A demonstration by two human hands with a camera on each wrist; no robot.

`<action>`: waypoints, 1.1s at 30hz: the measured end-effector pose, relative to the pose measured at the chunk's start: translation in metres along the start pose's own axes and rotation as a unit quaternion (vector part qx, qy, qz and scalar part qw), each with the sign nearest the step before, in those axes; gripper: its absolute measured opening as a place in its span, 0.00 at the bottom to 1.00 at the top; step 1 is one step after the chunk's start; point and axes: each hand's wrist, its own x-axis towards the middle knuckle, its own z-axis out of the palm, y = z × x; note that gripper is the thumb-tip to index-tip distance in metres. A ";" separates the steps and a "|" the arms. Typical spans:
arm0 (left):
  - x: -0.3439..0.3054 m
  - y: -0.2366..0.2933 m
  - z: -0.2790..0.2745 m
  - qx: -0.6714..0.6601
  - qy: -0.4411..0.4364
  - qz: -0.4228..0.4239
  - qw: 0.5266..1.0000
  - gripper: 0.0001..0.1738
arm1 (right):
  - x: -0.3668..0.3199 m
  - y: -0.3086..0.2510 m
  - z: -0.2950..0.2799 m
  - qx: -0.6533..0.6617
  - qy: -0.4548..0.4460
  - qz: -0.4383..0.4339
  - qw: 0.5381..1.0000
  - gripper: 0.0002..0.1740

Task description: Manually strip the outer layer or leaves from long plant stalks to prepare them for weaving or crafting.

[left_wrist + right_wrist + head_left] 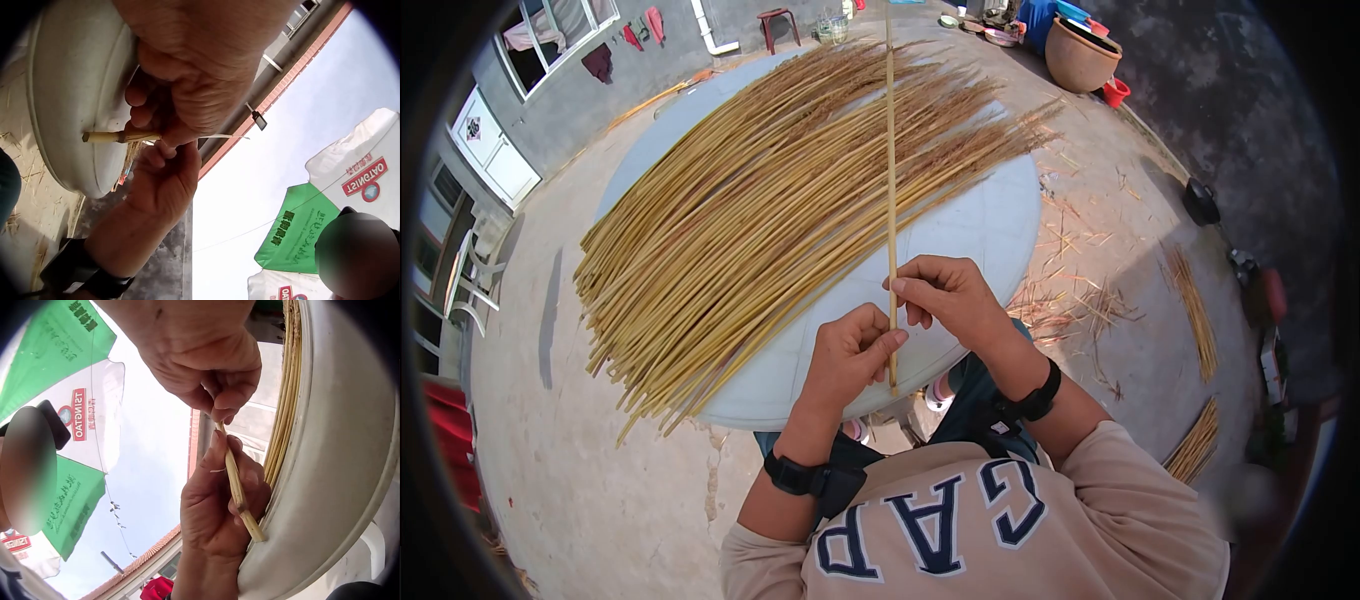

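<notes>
One long straw-coloured stalk stands upright in the head view, over the near edge of a round pale table. The left hand holds it near its cut lower end, thumb pressed against it. Just above, the right hand pinches the same stalk between thumb and fingertips. From the left wrist, the cut end pokes out past the left fingers, and a thin pale strip sticks out beyond the hands. Many similar stalks with feathery brown tops lie side by side on the table.
Stalk scraps litter the concrete floor at right, near two small bundles of stalks. A large clay pot and a red bucket stand at the back right. At far left is a white chair.
</notes>
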 end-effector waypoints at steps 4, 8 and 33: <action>-0.001 0.000 0.001 -0.006 -0.004 0.003 1.000 0.11 | 0.001 0.001 -0.004 0.030 -0.031 0.018 0.999 0.10; -0.001 -0.003 -0.001 -0.016 -0.018 -0.007 1.000 0.09 | 0.001 0.001 -0.005 0.045 -0.044 0.025 0.998 0.10; 0.003 -0.006 -0.005 -0.099 0.134 0.040 0.985 0.11 | -0.013 0.008 0.028 -0.318 -0.002 -0.162 0.934 0.06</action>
